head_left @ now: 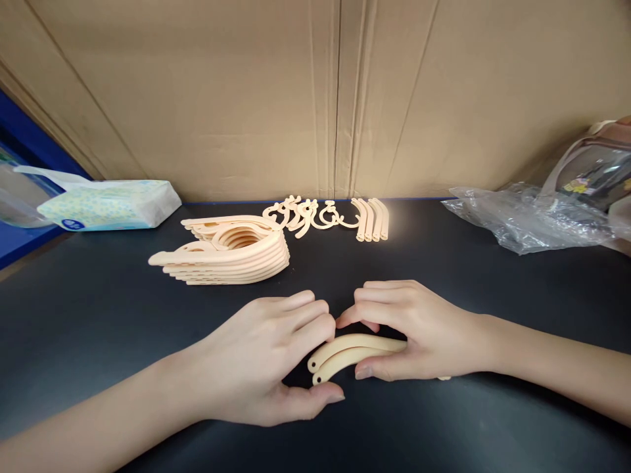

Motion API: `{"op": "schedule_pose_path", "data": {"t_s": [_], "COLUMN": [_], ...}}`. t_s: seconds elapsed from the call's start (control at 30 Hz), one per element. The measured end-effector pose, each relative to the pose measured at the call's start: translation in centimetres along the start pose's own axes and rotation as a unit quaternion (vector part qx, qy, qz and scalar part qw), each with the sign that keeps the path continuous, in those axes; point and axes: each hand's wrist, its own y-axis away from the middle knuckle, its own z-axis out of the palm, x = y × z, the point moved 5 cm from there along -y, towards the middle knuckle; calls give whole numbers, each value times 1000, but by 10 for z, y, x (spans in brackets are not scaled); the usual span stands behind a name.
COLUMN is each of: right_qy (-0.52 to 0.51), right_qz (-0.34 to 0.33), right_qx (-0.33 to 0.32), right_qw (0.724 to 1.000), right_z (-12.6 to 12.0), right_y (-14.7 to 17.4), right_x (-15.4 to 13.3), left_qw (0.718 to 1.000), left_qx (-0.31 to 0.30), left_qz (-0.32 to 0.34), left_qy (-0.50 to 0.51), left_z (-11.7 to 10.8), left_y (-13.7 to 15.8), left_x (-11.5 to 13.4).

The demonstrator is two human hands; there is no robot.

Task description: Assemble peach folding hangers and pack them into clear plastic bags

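Note:
Two cream-coloured curved hanger arms [350,350] lie side by side on the black table in front of me, each with a small dark hole at its left end. My right hand [414,328] is closed over their right part, thumb along the near side and fingers on the far side. My left hand [280,355] is around the holed ends, thumb stretched out on the near side and fingers bent beyond them. A gap shows between that thumb and the fingers. The right ends of the arms are mostly hidden under my right hand.
A stack of folded hangers [236,253] stands behind my left hand. Farther back lie several loose hanger hooks [305,213] and several curved arms [372,220] in a row. A tissue pack [113,205] is at left, clear plastic bags [527,220] at right. Cardboard [246,98] closes the back.

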Motion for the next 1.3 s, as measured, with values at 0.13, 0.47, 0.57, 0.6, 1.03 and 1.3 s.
{"op": "schedule_pose_path", "data": {"t_s": [0.13, 0.47, 0.57, 0.6, 1.03, 1.3], "right_qy": [4, -39, -81, -102, 12, 358], "right_qz": [4, -22, -19, -13, 124, 130], "right_qx": [0, 22, 28, 28, 152, 88], "right_qw": [1000, 999, 996, 994, 980, 921], "right_z": [0, -5, -8, -8, -37, -60], "right_y": [0, -1, 0, 0, -8, -49], "right_x": [0, -2, 1, 2, 22, 64], "left_qw": [1000, 1000, 1000, 999, 995, 996], "left_qx": [4, 9, 14, 20, 22, -23], "left_qz": [5, 12, 19, 19, -17, -39], "left_qy": [-6, -17, -15, -18, -98, -73], "left_z": [-2, -4, -7, -8, -4, 0], "left_y": [0, -2, -2, -2, -1, 0], "left_x": [1, 3, 2, 2, -10, -16]}}
